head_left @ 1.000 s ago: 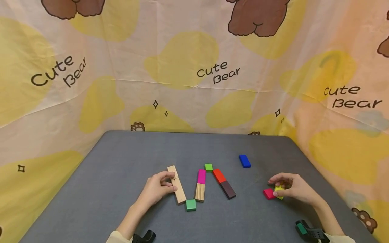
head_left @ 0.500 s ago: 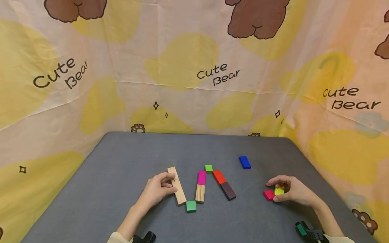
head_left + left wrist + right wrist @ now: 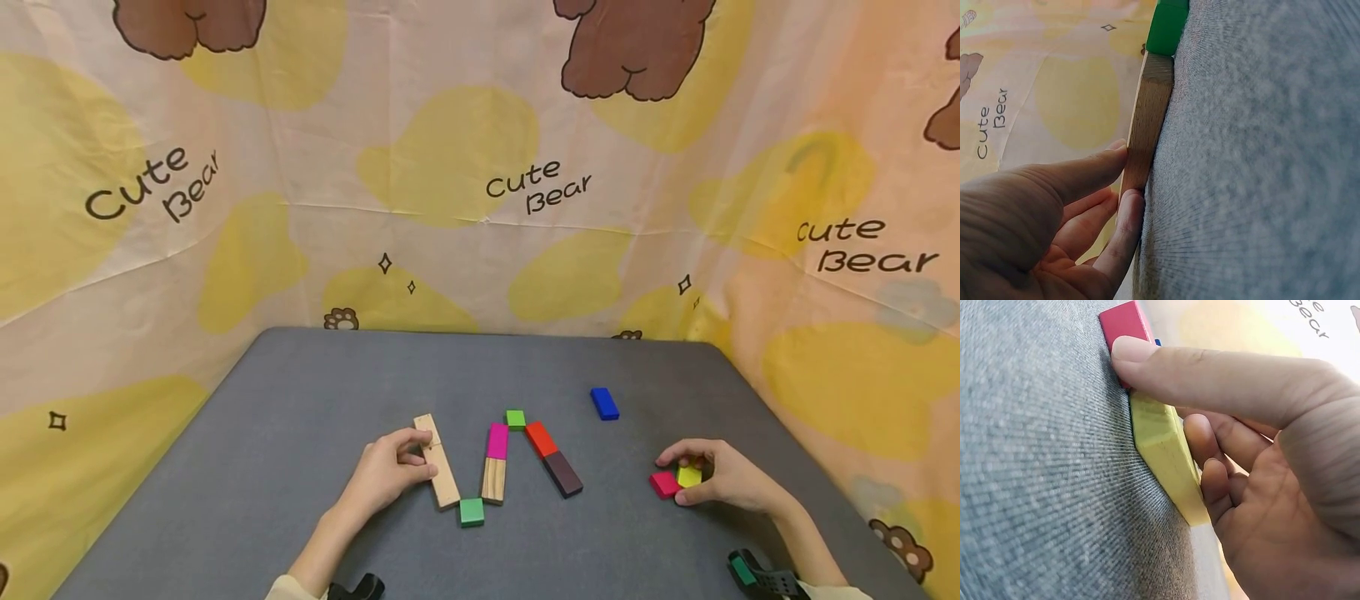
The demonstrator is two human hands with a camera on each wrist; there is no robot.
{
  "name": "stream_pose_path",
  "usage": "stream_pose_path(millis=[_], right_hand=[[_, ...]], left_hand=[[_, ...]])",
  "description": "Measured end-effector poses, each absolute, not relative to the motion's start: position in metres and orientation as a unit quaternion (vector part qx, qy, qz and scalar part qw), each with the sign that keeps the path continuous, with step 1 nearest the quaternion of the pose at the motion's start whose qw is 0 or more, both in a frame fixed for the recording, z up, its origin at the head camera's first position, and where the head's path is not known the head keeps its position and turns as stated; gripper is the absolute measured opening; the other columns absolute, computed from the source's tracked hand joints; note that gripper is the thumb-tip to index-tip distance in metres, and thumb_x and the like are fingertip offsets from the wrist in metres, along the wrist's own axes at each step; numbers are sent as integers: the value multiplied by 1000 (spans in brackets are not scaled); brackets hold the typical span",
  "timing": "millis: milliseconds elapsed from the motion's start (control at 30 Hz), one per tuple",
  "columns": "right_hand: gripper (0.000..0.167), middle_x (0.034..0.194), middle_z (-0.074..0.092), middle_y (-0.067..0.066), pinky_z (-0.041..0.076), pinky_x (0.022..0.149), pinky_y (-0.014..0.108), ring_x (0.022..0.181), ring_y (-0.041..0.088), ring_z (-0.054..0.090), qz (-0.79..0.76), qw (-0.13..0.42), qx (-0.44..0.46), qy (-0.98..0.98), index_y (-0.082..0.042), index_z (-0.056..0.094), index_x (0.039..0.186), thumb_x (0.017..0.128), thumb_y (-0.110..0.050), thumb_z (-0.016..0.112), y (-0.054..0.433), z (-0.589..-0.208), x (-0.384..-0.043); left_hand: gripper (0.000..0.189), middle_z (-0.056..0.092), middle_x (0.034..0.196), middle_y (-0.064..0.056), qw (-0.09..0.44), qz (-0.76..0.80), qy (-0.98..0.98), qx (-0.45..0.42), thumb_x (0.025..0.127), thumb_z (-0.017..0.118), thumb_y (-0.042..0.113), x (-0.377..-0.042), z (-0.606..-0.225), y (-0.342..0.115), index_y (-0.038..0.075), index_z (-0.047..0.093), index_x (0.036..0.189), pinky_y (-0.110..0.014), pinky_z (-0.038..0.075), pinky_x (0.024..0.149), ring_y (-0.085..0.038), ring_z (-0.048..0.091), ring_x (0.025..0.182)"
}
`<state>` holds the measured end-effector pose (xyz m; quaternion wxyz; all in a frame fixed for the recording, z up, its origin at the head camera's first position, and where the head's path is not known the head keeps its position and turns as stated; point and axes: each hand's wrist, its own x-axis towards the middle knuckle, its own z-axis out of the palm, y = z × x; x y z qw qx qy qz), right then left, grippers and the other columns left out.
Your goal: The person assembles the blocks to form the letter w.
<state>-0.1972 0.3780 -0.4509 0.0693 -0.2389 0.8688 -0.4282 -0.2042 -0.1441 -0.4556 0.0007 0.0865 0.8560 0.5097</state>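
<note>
Two plain wooden blocks (image 3: 441, 479) lie end to end in a slanting line at the left of the pattern. My left hand (image 3: 388, 468) rests on them, index finger over the far block, thumb at the near block's left edge. At the right, a yellow block (image 3: 1169, 465) lies with one end against a red-pink block (image 3: 663, 484). My right hand (image 3: 723, 477) arches over the yellow block. Its thumb extends along the near side to where the two blocks meet, overlapping the red-pink one in the right wrist view. The other fingers bend beside the yellow block.
A green block (image 3: 472, 512) joins the wooden line to a striped wood block (image 3: 494, 481) and a magenta block (image 3: 497, 441). Beyond are a light green block (image 3: 515, 419), a red-orange block (image 3: 541, 439) and a dark brown block (image 3: 562, 474). A blue block (image 3: 604, 403) lies apart, farther back.
My right thumb has slid slightly toward the near side, uncovering more of the yellow block, and the index finger has moved slightly left. My left hand stays on the wooden blocks.
</note>
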Motion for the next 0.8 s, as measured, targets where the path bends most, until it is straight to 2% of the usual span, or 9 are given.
stream_pose_path(millis=[333,800], right_hand=[[31,99,66,8,46,68,29,81,22,58,-433,77,-257,860,-11,70,106,78,-10,84,380,-453,-198],[29,97,67,8,46,66,28,79,22,58,-432,66,-251,864,-10,70,103,78,-11,84,377,-453,-197]], left_hand=[[43,69,115,-5,-1,506,858,89,77,85,13,-203,-455,-144,9,70,117,-33,54,73,-12,68,85],[42,69,115,-5,-1,508,857,91,77,85,12,-205,-457,-144,9,70,117,-33,54,73,-12,68,86]])
